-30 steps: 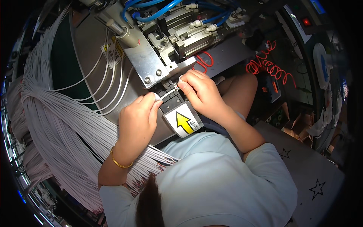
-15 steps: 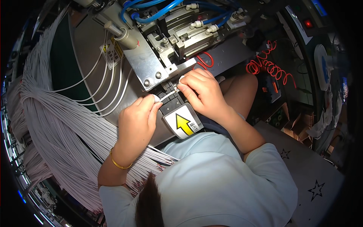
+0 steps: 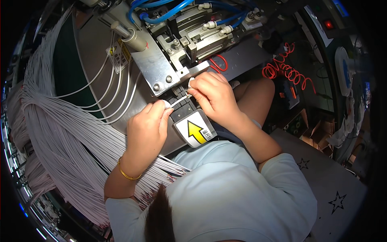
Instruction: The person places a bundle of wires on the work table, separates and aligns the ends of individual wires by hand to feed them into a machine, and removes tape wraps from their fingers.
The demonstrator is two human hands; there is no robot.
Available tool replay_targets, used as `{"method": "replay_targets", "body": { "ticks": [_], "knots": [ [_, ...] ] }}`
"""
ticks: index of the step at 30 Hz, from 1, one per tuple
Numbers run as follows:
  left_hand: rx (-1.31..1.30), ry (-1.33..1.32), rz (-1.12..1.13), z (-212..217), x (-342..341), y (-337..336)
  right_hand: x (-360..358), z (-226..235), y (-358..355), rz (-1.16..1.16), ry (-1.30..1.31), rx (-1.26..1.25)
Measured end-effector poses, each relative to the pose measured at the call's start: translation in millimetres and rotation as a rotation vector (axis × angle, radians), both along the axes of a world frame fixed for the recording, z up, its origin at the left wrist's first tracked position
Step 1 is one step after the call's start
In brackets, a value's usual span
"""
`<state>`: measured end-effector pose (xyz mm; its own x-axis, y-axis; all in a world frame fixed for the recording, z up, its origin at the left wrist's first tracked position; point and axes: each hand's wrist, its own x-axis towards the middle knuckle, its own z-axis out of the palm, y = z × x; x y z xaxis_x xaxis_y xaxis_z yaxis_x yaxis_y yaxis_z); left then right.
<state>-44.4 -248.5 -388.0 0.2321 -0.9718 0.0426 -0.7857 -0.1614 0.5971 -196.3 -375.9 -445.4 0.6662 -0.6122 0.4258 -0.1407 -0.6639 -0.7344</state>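
A short stretch of white cable (image 3: 178,101) runs between my hands, across the dark fixture (image 3: 182,111) at the front of a metal press machine (image 3: 155,66). My left hand (image 3: 147,123) pinches the cable's left part between thumb and fingers, with white coverings on some fingertips. At the cable's other end, my right hand (image 3: 213,97) is closed with thumb and forefinger together. Thin wire ends show by its fingertips, though their exact shape is too small to tell. Just below the fixture sits a white plate with a yellow arrow (image 3: 196,131).
A thick bundle of white cables (image 3: 84,133) hangs at the left, and several single strands loop over the machine's grey surface. Blue air hoses (image 3: 169,10) and pneumatic cylinders (image 3: 209,40) stand at the back. A red coiled hose (image 3: 288,68) and cardboard boxes (image 3: 320,135) lie to the right.
My right hand has shifted very slightly, its fingertips a little left and lower. My left hand stays almost still, and the cable remains between both hands.
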Motion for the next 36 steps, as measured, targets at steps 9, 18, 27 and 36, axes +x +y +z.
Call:
{"method": "replay_targets", "body": {
  "ticks": [9,18,27,36],
  "knots": [
    [0.006,-0.019,-0.006,-1,0,1,-2,-5,-3,0.056,0.016,0.112],
    [0.076,0.023,0.054,11,3,2,-4,-4,-6,0.175,0.060,0.521],
    [0.092,0.043,0.049,25,3,16,-8,-2,13,-0.071,-0.174,0.565],
    [0.438,-0.071,-0.726,38,-14,28,-7,13,6,0.009,-0.190,0.635]
  ]
}}
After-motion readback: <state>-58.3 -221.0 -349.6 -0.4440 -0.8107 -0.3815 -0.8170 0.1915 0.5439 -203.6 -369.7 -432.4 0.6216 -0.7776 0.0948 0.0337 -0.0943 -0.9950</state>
